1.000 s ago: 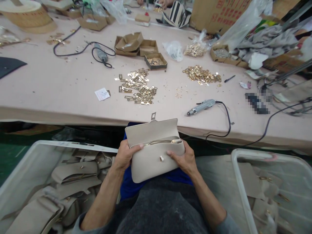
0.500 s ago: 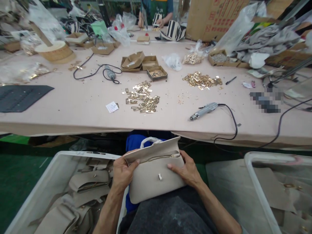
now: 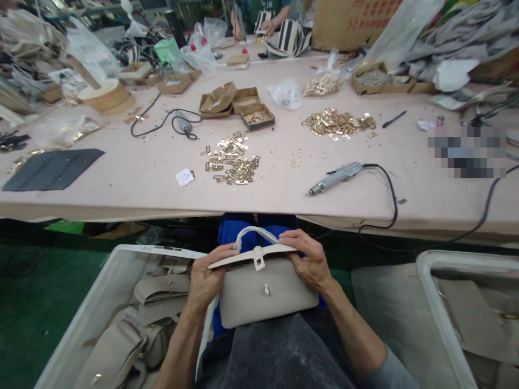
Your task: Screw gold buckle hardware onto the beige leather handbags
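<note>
A beige handbag (image 3: 259,297) rests upright on my lap, its front toward me. My left hand (image 3: 208,273) grips the left end of the bag and its flap, thumb in front. My right hand (image 3: 310,256) is closed on the right end of the flap, close to the wrapped handle (image 3: 253,230). The flap (image 3: 239,258) is half folded over the top, and its tab (image 3: 258,259) with a rectangular hole hangs above the small turn clasp (image 3: 266,290) on the bag's front. The tab and clasp are apart.
A grey electric screwdriver (image 3: 338,177) lies on the table by its cord. Piles of gold metal plates (image 3: 235,162) and small cardboard boxes (image 3: 257,116) are spread there. White bins (image 3: 121,251) with beige bags flank me. A person (image 3: 263,16) works across the table.
The flap has come forward and down over the bag's mouth, hiding the zip and bringing the tab into view. My right hand has moved up from the bag's front to the flap.
</note>
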`<control>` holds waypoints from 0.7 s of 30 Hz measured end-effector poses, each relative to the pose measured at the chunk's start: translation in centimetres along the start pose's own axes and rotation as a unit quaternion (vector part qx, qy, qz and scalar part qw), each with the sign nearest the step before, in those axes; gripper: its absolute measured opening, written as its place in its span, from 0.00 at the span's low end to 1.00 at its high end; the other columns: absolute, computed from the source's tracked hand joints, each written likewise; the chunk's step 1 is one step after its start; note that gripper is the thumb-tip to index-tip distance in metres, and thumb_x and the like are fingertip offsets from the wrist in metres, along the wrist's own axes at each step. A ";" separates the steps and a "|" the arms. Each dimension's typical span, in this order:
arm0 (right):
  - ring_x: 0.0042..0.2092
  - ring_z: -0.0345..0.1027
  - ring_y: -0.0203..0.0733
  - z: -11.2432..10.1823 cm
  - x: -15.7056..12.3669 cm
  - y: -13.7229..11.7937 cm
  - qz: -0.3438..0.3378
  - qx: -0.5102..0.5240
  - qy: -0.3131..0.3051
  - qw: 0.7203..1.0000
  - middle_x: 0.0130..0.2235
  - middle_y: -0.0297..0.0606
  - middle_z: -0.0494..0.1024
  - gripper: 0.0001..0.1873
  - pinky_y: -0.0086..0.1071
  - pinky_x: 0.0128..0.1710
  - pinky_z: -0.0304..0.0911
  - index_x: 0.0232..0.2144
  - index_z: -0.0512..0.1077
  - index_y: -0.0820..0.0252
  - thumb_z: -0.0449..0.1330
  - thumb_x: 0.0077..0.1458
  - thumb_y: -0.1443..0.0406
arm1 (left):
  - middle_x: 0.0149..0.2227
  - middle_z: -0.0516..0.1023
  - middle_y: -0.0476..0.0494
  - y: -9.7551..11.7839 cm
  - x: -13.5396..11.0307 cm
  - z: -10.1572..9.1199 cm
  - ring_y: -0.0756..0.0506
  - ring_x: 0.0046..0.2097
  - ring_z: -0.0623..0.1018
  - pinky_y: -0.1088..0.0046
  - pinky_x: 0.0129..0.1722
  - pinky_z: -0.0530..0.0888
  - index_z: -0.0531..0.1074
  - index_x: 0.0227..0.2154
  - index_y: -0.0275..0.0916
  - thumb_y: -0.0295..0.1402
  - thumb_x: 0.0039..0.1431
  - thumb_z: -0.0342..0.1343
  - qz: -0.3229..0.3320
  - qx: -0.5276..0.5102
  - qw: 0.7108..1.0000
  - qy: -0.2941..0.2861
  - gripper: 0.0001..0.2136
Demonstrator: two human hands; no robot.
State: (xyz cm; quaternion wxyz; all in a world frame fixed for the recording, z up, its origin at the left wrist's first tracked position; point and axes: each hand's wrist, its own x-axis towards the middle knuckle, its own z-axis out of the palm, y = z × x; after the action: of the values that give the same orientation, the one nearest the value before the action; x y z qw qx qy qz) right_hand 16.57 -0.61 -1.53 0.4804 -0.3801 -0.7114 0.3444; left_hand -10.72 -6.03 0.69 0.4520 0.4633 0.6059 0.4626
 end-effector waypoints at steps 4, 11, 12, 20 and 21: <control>0.46 0.74 0.43 -1.0 -1.2 2.4 -0.011 -0.016 0.017 1.000 0.43 0.41 0.79 0.20 0.42 0.46 0.72 0.46 0.79 0.55 0.55 0.59 0.76 | 0.52 0.80 0.41 3.4 -1.2 1.0 0.41 0.53 0.79 0.63 0.59 0.72 0.79 0.52 0.42 0.28 0.56 0.59 0.068 0.149 0.973 0.163 0.19; 0.44 0.72 0.44 -3.7 -2.0 4.2 -0.071 -0.045 0.028 0.996 0.42 0.41 0.79 0.23 0.41 0.42 0.71 0.48 0.76 0.56 0.51 0.58 0.78 | 0.25 0.79 0.38 5.6 -0.5 9.8 0.46 0.22 0.75 0.73 0.20 0.69 0.80 0.28 0.32 0.51 0.52 0.66 -0.266 -0.111 0.958 0.002 0.22; 0.44 0.72 0.44 -4.0 -1.9 4.3 -0.076 -0.050 0.028 0.995 0.41 0.42 0.78 0.22 0.41 0.42 0.70 0.48 0.76 0.56 0.50 0.59 0.78 | 0.25 0.79 0.38 5.1 0.1 10.9 0.48 0.21 0.74 0.75 0.20 0.67 0.81 0.28 0.31 0.51 0.51 0.68 -0.295 -0.152 0.943 -0.028 0.23; 0.40 0.71 0.44 -5.7 -0.4 5.5 -0.005 -0.118 0.001 0.993 0.38 0.41 0.77 0.14 0.37 0.40 0.69 0.42 0.74 0.58 0.51 0.62 0.76 | 0.22 0.75 0.42 0.4 3.8 14.1 0.52 0.20 0.69 0.78 0.20 0.63 0.81 0.25 0.32 0.51 0.40 0.75 -0.278 -0.216 0.933 -0.069 0.23; 0.40 0.72 0.44 -6.1 -0.3 5.4 0.013 -0.130 -0.020 0.991 0.38 0.40 0.77 0.13 0.37 0.41 0.69 0.41 0.73 0.58 0.53 0.62 0.75 | 0.21 0.75 0.42 0.0 3.9 14.3 0.52 0.19 0.69 0.77 0.20 0.63 0.81 0.24 0.32 0.53 0.38 0.76 -0.285 -0.212 0.932 -0.077 0.25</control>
State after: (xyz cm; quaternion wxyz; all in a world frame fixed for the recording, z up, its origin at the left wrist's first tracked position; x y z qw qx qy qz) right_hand 23.58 2.44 -4.46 0.4086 -0.4411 -0.7546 0.2627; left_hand 2.56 -0.21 -2.15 0.6974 0.1991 0.5638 0.3951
